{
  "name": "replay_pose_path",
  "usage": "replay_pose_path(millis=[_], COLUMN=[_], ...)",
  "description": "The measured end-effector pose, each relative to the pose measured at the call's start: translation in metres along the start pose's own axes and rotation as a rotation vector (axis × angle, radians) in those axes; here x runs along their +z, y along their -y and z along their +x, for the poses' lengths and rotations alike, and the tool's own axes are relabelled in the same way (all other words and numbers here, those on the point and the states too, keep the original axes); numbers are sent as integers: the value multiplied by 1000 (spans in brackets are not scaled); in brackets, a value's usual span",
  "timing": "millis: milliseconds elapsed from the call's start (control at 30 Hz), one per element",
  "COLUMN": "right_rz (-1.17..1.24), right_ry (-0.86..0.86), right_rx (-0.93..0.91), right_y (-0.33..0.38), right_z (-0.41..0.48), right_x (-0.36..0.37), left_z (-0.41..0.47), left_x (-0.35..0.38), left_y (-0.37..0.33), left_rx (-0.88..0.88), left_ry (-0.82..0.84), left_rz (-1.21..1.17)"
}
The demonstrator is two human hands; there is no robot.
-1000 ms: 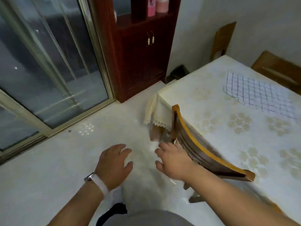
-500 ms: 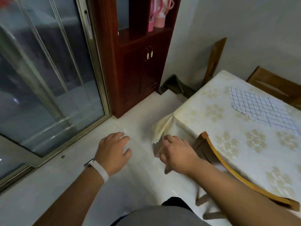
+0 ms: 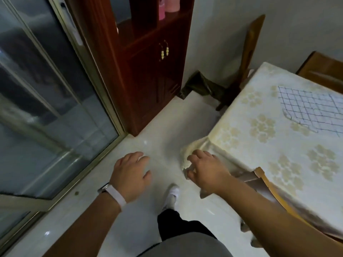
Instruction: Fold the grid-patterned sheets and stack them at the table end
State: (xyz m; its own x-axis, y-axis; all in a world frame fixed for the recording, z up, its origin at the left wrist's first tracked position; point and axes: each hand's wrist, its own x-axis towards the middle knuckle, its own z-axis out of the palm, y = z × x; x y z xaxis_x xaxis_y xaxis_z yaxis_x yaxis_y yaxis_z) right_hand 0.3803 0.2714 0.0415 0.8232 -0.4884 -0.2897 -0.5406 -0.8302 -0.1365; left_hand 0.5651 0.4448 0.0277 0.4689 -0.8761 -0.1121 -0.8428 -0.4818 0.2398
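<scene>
Head view, looking down at pale floor tiles, with both hands out in front and nothing in either one. Left hand [image 3: 130, 175] hovers over the floor, fingers loose and slightly spread. Right hand [image 3: 206, 171] is at the hanging corner of the tablecloth [image 3: 191, 151], fingers relaxed and lightly bent. Whether they brush the fabric I can't tell, but they grip nothing.

The grid-patterned sheet [image 3: 311, 112] lies far right on the table [image 3: 241, 127], well apart from both hands. It is spread fairly flat, its near edge curls up, and it runs out of frame. A wooden chair [image 3: 267, 184] is tucked in at the near side.

Progress looks early. No tidy stack shows, this sheet seems unfolded or at best half done, and other sheets aren't visible. Reaching it, folding and stacking all seem left.
</scene>
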Motion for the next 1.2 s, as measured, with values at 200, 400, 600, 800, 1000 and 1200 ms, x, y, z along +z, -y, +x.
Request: replay_pose_path(millis=[200, 400, 600, 800, 1000, 1200], right_rz=[70, 77, 59, 149, 175, 239], right_ry=[99, 80, -34, -40, 31, 57], right_rx=[10, -6, 64, 249, 416, 581], right_y=[-19, -47, -88, -135, -172, -206], right_z=[86, 167, 201, 209, 237, 311], right_x=[-4, -47, -97, -102, -106, -130], left_z=[83, 176, 258, 337, 429, 553], left_x=[-15, -44, -70, -62, -45, -51], left_y=[19, 27, -1, -32, -57, -63], left_rx=[-4, 33, 138, 306, 455, 616], left_ry=[93, -3, -59, -10, 182, 179], left_rz=[16, 89, 74, 89, 69, 30])
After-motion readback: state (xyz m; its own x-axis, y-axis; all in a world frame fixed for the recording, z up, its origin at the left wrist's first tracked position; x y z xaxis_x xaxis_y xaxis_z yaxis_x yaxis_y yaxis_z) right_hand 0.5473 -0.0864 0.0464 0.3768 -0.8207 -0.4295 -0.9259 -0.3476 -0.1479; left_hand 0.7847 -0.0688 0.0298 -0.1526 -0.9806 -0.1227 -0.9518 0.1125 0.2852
